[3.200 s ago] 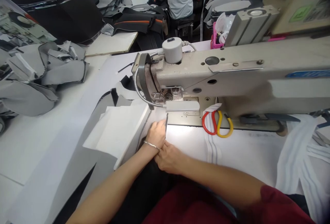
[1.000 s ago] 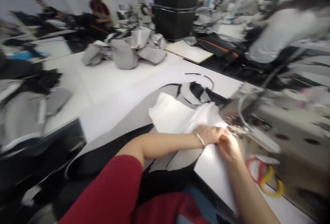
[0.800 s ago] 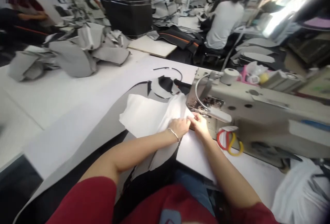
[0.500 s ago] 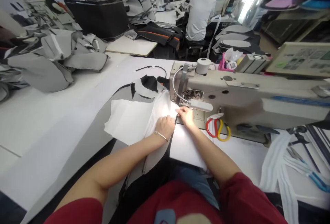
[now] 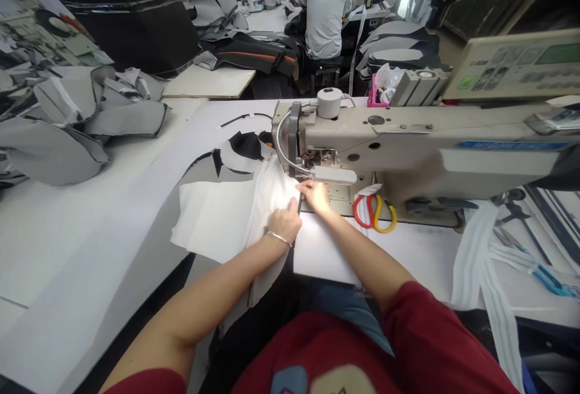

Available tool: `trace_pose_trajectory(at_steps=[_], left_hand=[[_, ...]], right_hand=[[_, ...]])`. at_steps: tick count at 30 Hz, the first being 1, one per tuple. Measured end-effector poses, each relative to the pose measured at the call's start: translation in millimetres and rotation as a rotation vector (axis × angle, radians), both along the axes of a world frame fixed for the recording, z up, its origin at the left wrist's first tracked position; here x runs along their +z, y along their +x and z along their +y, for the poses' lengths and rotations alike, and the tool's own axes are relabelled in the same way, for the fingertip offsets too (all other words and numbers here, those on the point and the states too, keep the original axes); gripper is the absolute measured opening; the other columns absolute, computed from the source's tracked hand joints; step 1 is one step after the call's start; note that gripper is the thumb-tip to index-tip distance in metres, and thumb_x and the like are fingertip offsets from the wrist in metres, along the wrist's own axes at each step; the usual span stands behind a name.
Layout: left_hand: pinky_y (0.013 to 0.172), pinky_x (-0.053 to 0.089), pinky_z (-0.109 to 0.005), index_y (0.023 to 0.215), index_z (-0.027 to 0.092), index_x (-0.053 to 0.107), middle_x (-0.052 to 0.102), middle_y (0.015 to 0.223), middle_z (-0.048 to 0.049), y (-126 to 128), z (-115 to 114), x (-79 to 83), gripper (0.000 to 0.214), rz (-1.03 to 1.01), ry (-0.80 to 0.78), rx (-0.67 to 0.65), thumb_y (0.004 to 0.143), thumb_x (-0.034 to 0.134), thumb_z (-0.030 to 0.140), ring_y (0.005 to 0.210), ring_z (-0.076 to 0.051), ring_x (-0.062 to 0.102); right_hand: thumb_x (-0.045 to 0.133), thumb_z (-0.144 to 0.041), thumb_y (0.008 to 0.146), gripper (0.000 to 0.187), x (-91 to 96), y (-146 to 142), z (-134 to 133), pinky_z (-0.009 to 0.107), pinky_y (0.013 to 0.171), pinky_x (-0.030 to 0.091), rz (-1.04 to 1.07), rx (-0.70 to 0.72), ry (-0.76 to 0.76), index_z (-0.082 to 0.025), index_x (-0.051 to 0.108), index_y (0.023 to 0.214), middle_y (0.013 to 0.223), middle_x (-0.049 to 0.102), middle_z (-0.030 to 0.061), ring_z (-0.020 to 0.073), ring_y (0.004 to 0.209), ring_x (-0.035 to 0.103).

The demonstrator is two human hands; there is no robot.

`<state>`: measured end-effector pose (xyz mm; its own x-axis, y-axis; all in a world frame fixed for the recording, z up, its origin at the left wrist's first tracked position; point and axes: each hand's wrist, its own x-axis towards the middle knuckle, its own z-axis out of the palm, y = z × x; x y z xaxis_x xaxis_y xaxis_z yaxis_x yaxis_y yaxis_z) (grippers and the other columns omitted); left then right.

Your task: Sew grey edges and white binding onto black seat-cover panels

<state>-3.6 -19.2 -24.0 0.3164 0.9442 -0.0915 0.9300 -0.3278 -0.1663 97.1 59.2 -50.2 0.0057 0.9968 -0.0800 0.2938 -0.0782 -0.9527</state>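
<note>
A white piece of fabric lies over grey, dark-edged fabric at the sewing machine, and its right edge runs in under the lit machine head. My left hand, with a bracelet at the wrist, presses on that edge; its index finger points forward and the others curl round the cloth. Just in front of the presser area, my right hand pinches the fabric's edge, where a dark strip shows. The needle is hidden behind the lamp and fingers. Scissors with red and yellow handles lie right of my right hand.
White striped webbing hangs over the table's front right, near blue-handled snips. Grey cut pieces are heaped at the left. A control panel stands behind the machine. Further back sits a person in a white shirt.
My view has swung to the right and slightly down. The index finger of my left hand now stretches forward along the fabric. My right hand keeps its pinch by the machine head.
</note>
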Motion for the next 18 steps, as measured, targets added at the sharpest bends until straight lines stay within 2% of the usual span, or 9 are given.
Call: trace_pose_trajectory(at_steps=[3, 6, 9, 12, 18], left_hand=[[0.056, 0.041, -0.033, 0.094, 0.004, 0.059, 0.041, 0.124, -0.0201, 0.3, -0.3, 1.8, 0.038, 0.015, -0.028, -0.017, 0.078, 0.024, 0.005, 0.065, -0.017, 0.058], [0.059, 0.041, -0.031, 0.096, 0.007, 0.058, 0.048, 0.116, -0.0171, -1.4, 2.3, 7.6, 0.036, -0.013, -0.05, 0.019, 0.079, 0.026, 0.006, 0.067, -0.015, 0.056], [0.066, 0.041, -0.031, 0.088, 0.01, 0.06, 0.055, 0.101, -0.0126, -4.1, 7.2, 13.4, 0.029, -0.058, -0.047, -0.026, 0.077, 0.034, 0.011, 0.082, -0.019, 0.051], [0.073, 0.041, -0.034, 0.081, 0.01, 0.061, 0.053, 0.098, -0.0113, -4.4, 10.6, 15.8, 0.022, -0.088, -0.043, -0.089, 0.071, 0.043, 0.018, 0.094, -0.023, 0.044], [0.074, 0.041, -0.035, 0.085, 0.009, 0.061, 0.052, 0.097, -0.0114, 0.2, 9.5, 21.2, 0.025, -0.105, -0.075, -0.051, 0.069, 0.044, 0.018, 0.092, -0.024, 0.042]], right_hand=[[0.054, -0.034, 0.067, 0.021, 2.7, -1.5, -1.1, 0.022, 0.055, 0.04, -0.003, -0.011, -0.005, -0.016, 0.063, 0.062, 0.037, 0.047, -0.0052, 0.01, 0.04, 0.047], [0.054, -0.033, 0.067, 0.02, 2.0, -2.6, -1.1, 0.022, 0.055, 0.04, -0.012, -0.02, -0.004, -0.016, 0.062, 0.061, 0.036, 0.046, -0.0054, 0.01, 0.039, 0.047], [0.055, -0.032, 0.067, 0.019, -0.1, -3.6, -1.1, 0.021, 0.055, 0.041, -0.042, -0.029, 0.017, -0.016, 0.06, 0.057, 0.034, 0.046, -0.0056, 0.0098, 0.038, 0.047], [0.054, -0.033, 0.068, 0.02, -2.0, -4.3, -1.4, 0.021, 0.056, 0.042, -0.073, -0.034, 0.026, -0.017, 0.059, 0.056, 0.033, 0.045, -0.0056, 0.01, 0.037, 0.048], [0.053, -0.034, 0.07, 0.021, -2.4, -4.4, -1.5, 0.022, 0.058, 0.042, -0.11, -0.042, 0.037, -0.018, 0.058, 0.057, 0.033, 0.046, -0.005, 0.0108, 0.038, 0.048]])
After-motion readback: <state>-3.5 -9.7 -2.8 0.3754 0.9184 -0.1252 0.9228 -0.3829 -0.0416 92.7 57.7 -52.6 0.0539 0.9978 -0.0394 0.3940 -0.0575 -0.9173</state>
